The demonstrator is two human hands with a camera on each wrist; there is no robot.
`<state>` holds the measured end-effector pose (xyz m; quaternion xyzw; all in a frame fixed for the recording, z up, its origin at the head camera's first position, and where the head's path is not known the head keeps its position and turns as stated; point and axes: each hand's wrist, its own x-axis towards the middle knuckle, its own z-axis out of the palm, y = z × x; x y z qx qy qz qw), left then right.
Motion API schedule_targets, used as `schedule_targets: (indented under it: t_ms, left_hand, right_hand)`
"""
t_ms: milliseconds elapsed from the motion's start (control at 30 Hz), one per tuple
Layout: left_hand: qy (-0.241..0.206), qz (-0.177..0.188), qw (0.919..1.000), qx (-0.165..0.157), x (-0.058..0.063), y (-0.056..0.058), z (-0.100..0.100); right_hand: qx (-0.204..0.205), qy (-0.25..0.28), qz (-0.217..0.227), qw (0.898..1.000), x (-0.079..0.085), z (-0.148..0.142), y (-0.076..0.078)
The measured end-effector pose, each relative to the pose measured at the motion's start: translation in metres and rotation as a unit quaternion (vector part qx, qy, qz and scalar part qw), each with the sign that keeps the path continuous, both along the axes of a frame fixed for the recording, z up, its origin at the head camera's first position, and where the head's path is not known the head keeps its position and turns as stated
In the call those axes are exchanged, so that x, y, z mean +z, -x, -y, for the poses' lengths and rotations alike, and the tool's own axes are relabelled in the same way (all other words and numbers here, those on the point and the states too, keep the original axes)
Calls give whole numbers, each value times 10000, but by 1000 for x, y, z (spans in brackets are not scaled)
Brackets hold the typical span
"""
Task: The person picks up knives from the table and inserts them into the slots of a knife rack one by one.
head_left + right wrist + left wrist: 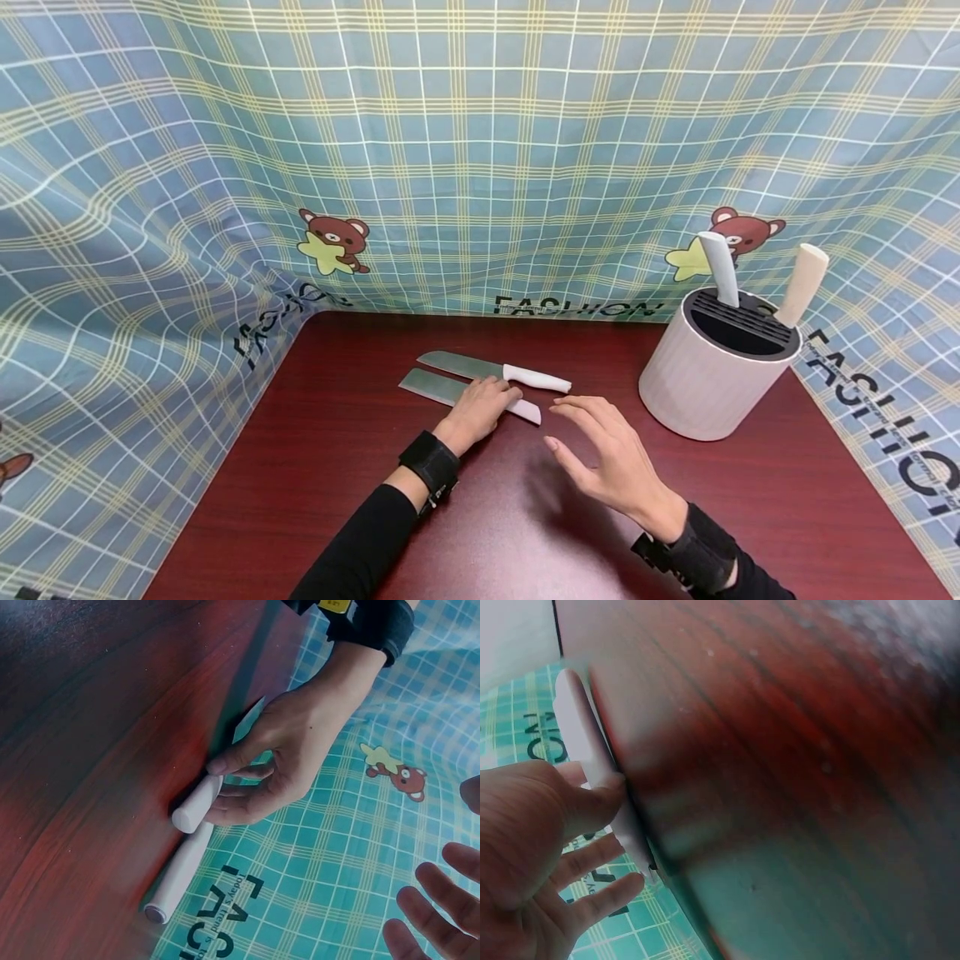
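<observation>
Two white-handled kitchen knives lie side by side on the dark red table in the head view. My left hand (478, 410) grips the nearer knife (432, 387), thumb and fingers about its handle (197, 804); part of the handle is hidden beneath the fingers. Just beyond it is the farther knife (536, 378), its handle (177, 877) untouched in the right wrist view. Over the table, right of the handles, hovers my right hand (611, 457) with fingers spread and holding nothing. A round white knife holder (701, 387) stands farther right.
Two more handles, one whitish (722, 271) and one beige (802, 283), stick up from the holder's black slotted top. Plaid cloth (450, 167) rises behind the table (322, 467) and along both sides. Each wrist wears a black strap.
</observation>
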<state>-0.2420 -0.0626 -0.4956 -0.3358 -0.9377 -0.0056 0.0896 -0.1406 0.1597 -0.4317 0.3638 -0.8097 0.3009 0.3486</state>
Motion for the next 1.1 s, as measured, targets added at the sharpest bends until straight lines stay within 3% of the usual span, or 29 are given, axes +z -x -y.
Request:
schedule_targets:
  t_ms: [700,1100]
  left_hand:
    - [20,133,9999,-65,-4,3,4]
    - [-122,-212,9996,-128,-2,-2,15]
  right_hand:
    - [-3,51,97,9999,2,-3,0]
    - [39,119,127,9998,1,-3,0]
